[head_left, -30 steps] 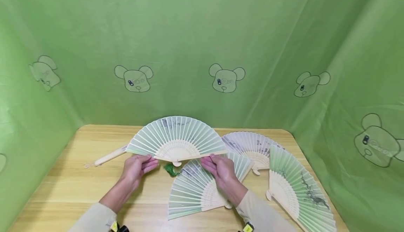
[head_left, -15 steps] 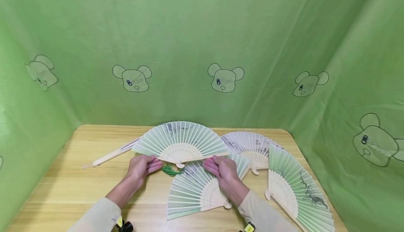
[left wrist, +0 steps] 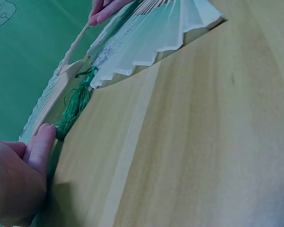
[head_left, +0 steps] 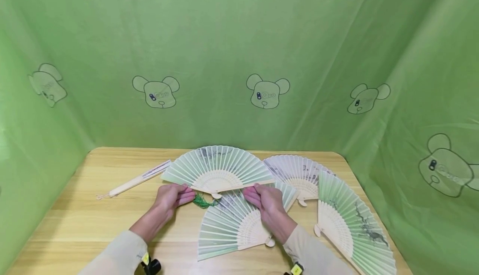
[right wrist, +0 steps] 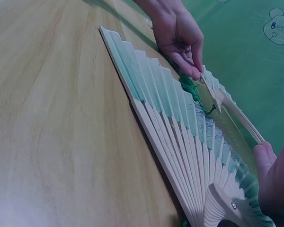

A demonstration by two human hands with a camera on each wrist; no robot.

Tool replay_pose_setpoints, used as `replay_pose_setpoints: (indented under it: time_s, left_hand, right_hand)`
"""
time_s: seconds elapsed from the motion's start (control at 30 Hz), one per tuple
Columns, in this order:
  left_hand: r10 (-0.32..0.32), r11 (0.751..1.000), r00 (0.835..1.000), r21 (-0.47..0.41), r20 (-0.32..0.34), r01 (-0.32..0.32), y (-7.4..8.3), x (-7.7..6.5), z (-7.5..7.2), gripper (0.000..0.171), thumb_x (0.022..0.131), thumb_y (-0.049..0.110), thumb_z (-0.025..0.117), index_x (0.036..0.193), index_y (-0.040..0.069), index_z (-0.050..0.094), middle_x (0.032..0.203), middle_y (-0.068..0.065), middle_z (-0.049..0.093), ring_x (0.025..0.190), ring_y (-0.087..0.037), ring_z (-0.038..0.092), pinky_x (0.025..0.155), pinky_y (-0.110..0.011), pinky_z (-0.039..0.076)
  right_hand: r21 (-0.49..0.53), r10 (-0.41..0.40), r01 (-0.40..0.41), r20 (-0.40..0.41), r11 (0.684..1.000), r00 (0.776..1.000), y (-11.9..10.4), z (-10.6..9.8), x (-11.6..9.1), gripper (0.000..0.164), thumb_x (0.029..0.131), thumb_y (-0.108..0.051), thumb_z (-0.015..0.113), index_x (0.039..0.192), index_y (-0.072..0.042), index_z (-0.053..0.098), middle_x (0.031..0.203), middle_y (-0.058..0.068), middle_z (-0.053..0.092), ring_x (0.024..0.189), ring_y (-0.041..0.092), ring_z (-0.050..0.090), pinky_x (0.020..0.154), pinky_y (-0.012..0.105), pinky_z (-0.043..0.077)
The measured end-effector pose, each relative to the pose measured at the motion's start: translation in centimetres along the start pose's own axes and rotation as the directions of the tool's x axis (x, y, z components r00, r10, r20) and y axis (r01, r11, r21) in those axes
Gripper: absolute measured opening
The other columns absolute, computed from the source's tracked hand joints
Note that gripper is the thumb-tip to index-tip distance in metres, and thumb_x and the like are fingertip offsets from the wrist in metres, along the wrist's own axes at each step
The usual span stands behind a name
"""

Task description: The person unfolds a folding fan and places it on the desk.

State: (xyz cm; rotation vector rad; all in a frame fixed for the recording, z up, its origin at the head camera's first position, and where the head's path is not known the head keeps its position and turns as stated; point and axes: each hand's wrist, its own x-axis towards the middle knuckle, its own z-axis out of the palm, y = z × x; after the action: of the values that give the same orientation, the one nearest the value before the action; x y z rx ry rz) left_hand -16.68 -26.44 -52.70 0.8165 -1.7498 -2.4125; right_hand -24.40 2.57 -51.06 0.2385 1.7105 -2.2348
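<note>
A pale green folding fan (head_left: 217,179), spread wide with a dark branch design, is held between both hands near the table's back edge. My left hand (head_left: 170,200) pinches its left end stick between thumb and fingers. At the other end stick, my right hand (head_left: 267,200) grips in the same way. From the fan's pivot hangs a green tassel (left wrist: 75,108), close to the left fingers in the left wrist view. Under the right hand a second pale green fan (right wrist: 156,94) lies spread on the table, partly covered by the hand and the held fan.
A lilac fan (head_left: 295,173) lies spread at the back right, overlapped by a brighter green fan (head_left: 359,221) at the right edge. A folded fan (head_left: 136,179) lies at the left. Green cloth (head_left: 213,38) walls surround the wooden table (head_left: 93,221).
Both hands have brought the held fan a little to the right and lower in the head view. More of the folded fan at the left shows now.
</note>
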Motion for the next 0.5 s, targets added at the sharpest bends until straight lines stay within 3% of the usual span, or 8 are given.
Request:
replay_pose_setpoints:
  time_s: [0.27,0.5]
  left_hand:
    - [-0.03,1.0,1.0,0.001,-0.002,0.03,0.02,0.45,-0.12,0.027,0.103,0.002,0.054,0.124,-0.015,0.057,0.095,-0.02,0.078,0.085,-0.025,0.08,0.088,-0.038,0.069]
    - [-0.049,0.999,0.999,-0.001,-0.004,0.049,0.37,0.41,-0.03,0.027,0.104,0.0,0.054,0.125,-0.017,0.057,0.091,-0.019,0.079,0.083,-0.024,0.08,0.086,-0.038,0.069]
  right_hand:
    - [-0.013,0.013,-0.013,-0.014,1.0,1.0,0.02,0.02,0.17,0.031,0.104,-0.003,0.054,0.13,0.013,0.056,0.106,0.026,0.076,0.103,0.035,0.078,0.091,0.037,0.068]
    - [0.019,0.005,-0.005,-0.024,1.0,1.0,-0.01,0.13,0.36,0.031,0.104,-0.001,0.055,0.13,0.016,0.055,0.098,0.022,0.077,0.097,0.033,0.079,0.089,0.038,0.068]
